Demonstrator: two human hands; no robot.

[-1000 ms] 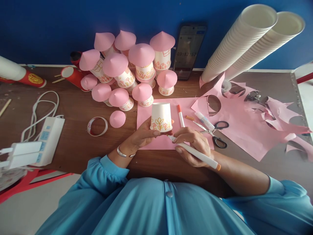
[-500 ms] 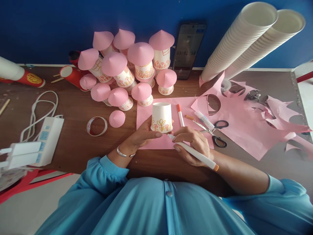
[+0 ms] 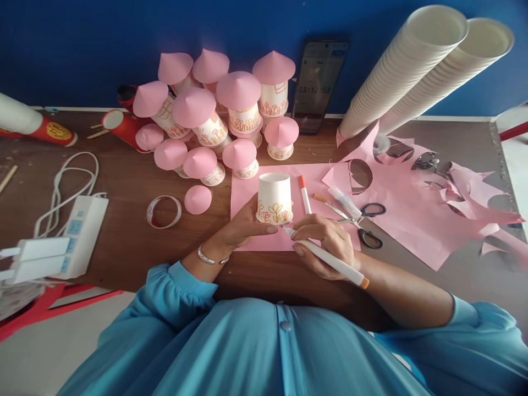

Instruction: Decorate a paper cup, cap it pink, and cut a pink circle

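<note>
An upturned white paper cup (image 3: 274,195) with orange and pink flowers drawn round its rim stands on a pink paper sheet (image 3: 247,192). My left hand (image 3: 243,225) is closed round the cup's near side. My right hand (image 3: 325,242) grips a white marker (image 3: 330,261) with an orange end cap, its tip at the cup's lower right edge. Another marker (image 3: 304,194) with an orange cap lies on the sheet just right of the cup.
Several finished cups with pink cone roofs (image 3: 223,118) crowd the back. A loose pink cone (image 3: 198,199) and tape ring (image 3: 164,212) lie left. Scissors (image 3: 365,223), a glue stick (image 3: 344,202), pink scraps (image 3: 433,192), stacked cups (image 3: 412,66), a phone (image 3: 317,85), a power strip (image 3: 78,236).
The cup has shifted slightly right and turned a little in my left hand. My right hand with the marker stays at the cup's rim.
</note>
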